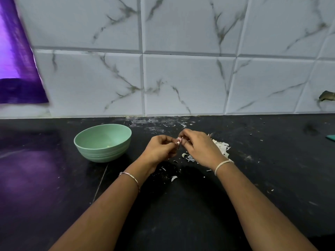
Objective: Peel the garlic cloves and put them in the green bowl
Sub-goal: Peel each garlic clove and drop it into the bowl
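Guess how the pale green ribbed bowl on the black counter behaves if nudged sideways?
The pale green ribbed bowl looks like light plastic and nearly empty, so it would probably slide easily on the smooth black counter. Its wide, low shape suggests it is unlikely to tip.

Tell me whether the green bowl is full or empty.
Nearly empty: the bowl stands upright, its inside mostly bare, with only a small pale bit at the bottom.

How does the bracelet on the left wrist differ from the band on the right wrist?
The left bracelet looks like a thin, metallic chain with pinkish links; the right band is a pale, plain cord. The left bracelet sits further up the forearm, away from the left hand; the right band sits close behind the right hand. Both are slim and worn singly.
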The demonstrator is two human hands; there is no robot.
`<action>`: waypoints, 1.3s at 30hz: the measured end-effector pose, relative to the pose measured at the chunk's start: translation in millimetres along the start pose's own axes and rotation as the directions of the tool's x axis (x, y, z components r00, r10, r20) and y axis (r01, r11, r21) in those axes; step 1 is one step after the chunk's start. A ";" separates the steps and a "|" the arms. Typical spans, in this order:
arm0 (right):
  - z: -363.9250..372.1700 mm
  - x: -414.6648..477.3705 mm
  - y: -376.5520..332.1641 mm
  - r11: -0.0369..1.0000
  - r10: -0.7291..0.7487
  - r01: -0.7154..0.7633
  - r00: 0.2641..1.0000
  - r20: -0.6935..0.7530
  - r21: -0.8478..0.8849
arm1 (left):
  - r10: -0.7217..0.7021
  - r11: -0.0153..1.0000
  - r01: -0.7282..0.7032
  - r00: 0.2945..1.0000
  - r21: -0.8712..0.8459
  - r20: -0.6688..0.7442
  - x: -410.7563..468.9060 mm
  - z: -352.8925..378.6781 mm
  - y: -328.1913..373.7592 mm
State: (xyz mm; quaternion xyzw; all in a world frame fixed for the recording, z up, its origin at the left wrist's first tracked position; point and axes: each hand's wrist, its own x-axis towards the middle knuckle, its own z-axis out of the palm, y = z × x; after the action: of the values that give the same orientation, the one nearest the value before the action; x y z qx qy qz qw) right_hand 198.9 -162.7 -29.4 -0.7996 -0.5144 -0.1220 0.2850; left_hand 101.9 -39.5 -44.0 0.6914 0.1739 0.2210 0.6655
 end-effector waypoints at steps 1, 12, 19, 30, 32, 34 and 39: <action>0.2 -0.1 -0.4 1.000 0.005 -0.005 1.000 -0.022 -0.014 | 0.033 0.997 -0.032 0.999 0.073 -0.011 1.0 1.1 -1.5; 2.5 -1.4 -1.0 0.996 0.041 -0.040 0.999 0.013 -0.075 | 0.239 0.931 -0.209 0.969 0.298 -0.066 1.9 1.6 -1.1; -0.5 -2.5 -6.2 0.971 0.052 -0.075 0.993 -0.104 -0.226 | 0.260 0.934 -0.237 0.964 0.267 -0.051 1.6 -1.6 2.5; 9.8 -0.4 -6.5 0.972 0.168 -0.162 0.986 -0.022 0.172 | 0.026 0.985 -0.018 0.999 -0.173 0.045 -3.1 -14.6 3.6; 11.9 -0.2 -6.8 0.962 0.169 -0.164 0.986 -0.004 0.219 | 0.016 0.978 -0.003 0.998 -0.210 0.060 -2.8 -16.1 3.3; 12.5 0.9 -8.2 0.935 0.177 -0.172 0.984 0.011 0.310 | 0.007 0.969 0.011 0.997 -0.248 0.071 -2.3 -16.9 3.9; 11.9 1.7 -13.5 0.816 0.203 -0.196 0.978 0.048 0.545 | -0.020 0.946 0.059 0.992 -0.318 0.126 -2.3 -19.3 8.0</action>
State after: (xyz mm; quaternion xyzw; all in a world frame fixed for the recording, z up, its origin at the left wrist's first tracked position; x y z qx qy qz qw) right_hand 186.5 -150.3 -33.8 -0.7336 -0.4396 0.0555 0.5153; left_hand 89.2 -24.9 -35.9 0.5823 0.1087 0.1906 0.7828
